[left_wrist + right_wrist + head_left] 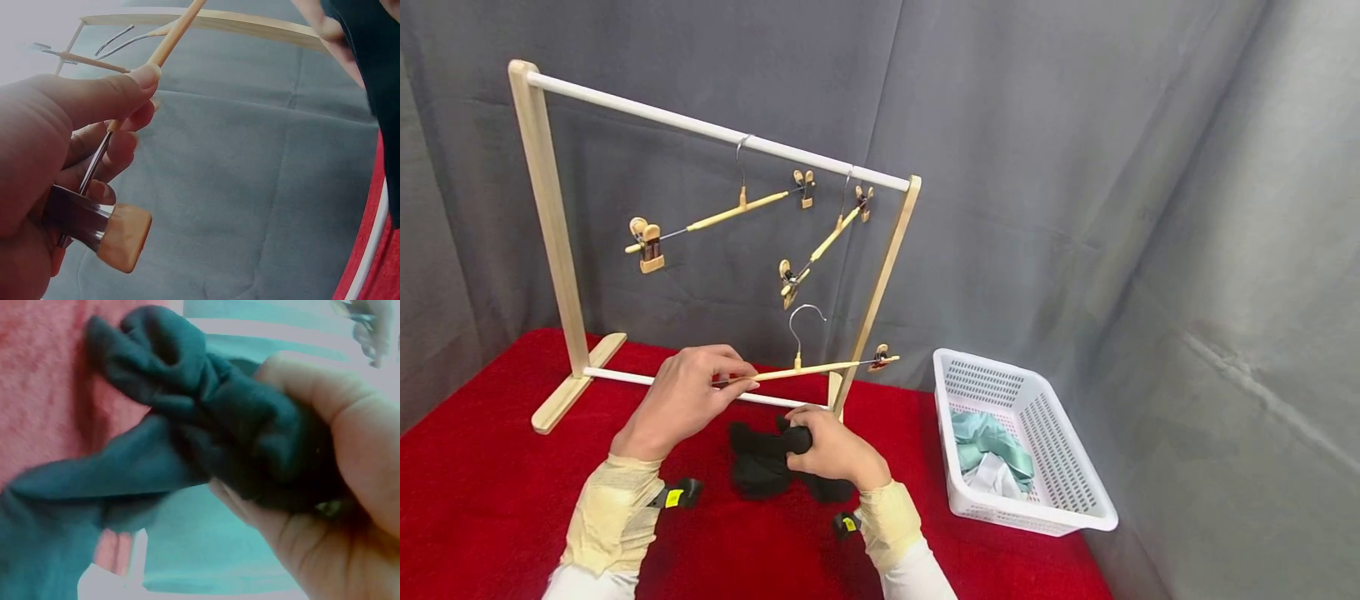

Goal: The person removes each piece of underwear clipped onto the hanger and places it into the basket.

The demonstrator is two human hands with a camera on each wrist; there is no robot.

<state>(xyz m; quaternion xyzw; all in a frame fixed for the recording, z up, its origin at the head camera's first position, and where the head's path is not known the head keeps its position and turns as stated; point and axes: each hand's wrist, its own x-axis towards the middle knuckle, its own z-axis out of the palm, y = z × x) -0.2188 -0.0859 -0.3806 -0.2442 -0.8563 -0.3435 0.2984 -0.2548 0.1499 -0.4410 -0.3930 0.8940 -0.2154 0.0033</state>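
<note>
My left hand (688, 392) pinches one end of a wooden clip hanger (820, 367) between thumb and fingers. In the left wrist view a wooden clip (125, 237) with a metal band sits beside that palm. The hanger's wire hook points up, and its other clip (880, 358) is at the right end. Below the hanger, my right hand (835, 450) grips a bunched piece of black cloth (760, 462). Folds of this cloth dangle from the fingers in the right wrist view; its kind cannot be made out.
A wooden rack (557, 225) with a white top rail (647, 111) stands behind the hands. Two more clip hangers (722, 217) hang from the rail. On the right, a white plastic basket (1075, 467) holds green cloth (988, 442) and white cloth (995, 477). Red fabric covers the table (760, 550).
</note>
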